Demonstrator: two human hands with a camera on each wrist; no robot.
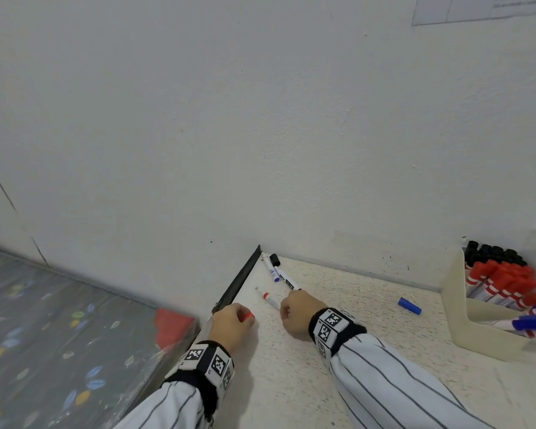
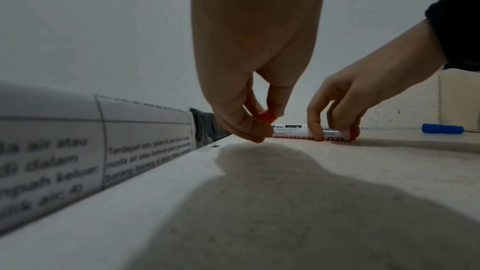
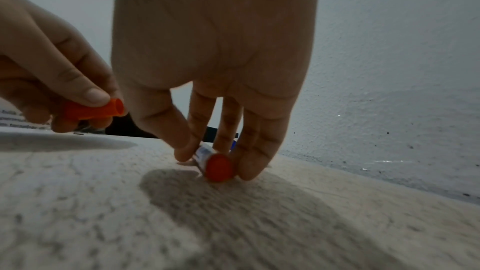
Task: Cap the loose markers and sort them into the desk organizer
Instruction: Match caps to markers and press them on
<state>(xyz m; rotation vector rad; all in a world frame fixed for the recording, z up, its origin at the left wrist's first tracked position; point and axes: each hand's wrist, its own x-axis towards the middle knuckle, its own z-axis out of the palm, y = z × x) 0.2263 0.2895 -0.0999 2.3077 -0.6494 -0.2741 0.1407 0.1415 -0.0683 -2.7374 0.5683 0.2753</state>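
Red cap (image 3: 93,110) pinched in your left fingers (image 3: 88,93) points its open end toward the red marker (image 1: 269,298), which lies flat on the desk (image 1: 369,320) with your right fingers (image 3: 249,151) pinching it.

Speckled table (image 1: 369,308) bearing markers (image 1: 273,269), organizer (image 1: 464,320)

Speckled matt desk (image 1: 369,308); rough painted wall (image 1: 260,119); smooth plastic red cap (image 3: 93,110).
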